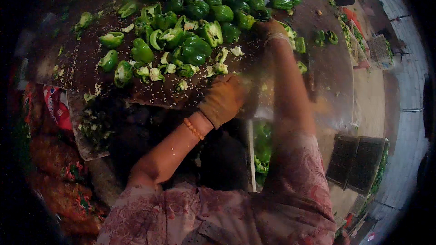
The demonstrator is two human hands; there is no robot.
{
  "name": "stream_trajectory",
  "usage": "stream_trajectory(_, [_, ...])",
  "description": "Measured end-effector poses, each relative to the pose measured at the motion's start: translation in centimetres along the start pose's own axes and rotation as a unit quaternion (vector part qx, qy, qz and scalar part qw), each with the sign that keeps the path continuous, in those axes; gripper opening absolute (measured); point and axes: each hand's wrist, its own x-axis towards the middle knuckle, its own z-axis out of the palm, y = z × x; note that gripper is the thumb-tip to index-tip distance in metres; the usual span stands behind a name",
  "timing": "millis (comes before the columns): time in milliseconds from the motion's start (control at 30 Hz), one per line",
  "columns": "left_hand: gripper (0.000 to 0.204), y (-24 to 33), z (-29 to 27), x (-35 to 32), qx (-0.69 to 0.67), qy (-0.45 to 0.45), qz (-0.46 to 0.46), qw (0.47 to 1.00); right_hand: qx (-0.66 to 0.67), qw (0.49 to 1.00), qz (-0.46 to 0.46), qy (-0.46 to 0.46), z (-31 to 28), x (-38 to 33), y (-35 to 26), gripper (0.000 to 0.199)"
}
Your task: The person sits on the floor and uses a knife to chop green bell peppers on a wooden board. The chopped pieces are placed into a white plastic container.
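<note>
While your left hand (225, 97) sits at the middle of the frame, at the near edge of the dark bench (81, 63), its fingers are curled in a loose fist, and motion blur keeps you from telling whether anything is inside them. An orange bead bracelet (194, 128) circles that wrist. Your right hand (268, 29) reaches farther up, right of centre, into the edge of the heap of whole green peppers (227, 0) that fills the upper middle of the frame; its fingers are bent down among the peppers, but you cannot tell whether they grip one. The forearm runs almost straight up the frame from your patterned pink sleeve (295, 186) at the lower right.

Just up and left of your left hand lie the cut pepper pieces (177, 47), spread across the centre left of the bench with pale seeds and cores among them. The largest pepper there, a dark glossy one (195, 50), lies with its long axis slanting from lower left to upper right; which end carries the stem is not clear.

A round metal tray (336, 72) fills the right of the frame, and a few pepper pieces (324, 37) lie on it
</note>
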Motion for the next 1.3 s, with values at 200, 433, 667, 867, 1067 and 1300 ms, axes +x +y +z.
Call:
stream_trajectory(200, [0.023,-0.8,-0.1,0.0,-0.048,0.112,0.008,0.993,0.136,0.988,-0.075,0.003,0.1,-3.8,0.2,0.047])
stream_trajectory(433, [0.034,-0.1,-1.4,0.7,-0.480,0.048,-0.299,0.823,0.102,0.973,-0.190,0.079,1.5,-19.6,-0.3,0.053])
stream_trajectory(667, [0.037,-2.1,1.9,-0.4,-0.442,0.093,-0.220,0.865,0.121,0.972,-0.202,-0.018,2.1,-26.1,-0.3,0.061])
stream_trajectory(867, [0.047,0.0,-0.1,-0.8,-0.214,-0.004,-0.246,0.945,0.439,0.855,-0.020,-0.274,1.1,-24.5,1.7,0.064])
stream_trajectory(1067, [0.044,0.0,2.0,-1.2,-0.195,0.055,-0.156,0.967,0.266,0.922,-0.205,-0.194,3.8,-23.5,1.7,0.051])
stream_trajectory(1300, [0.025,0.2,1.2,-1.9,-0.171,0.158,-0.021,0.972,0.327,0.911,-0.210,-0.140,4.7,-25.7,2.2,0.063])
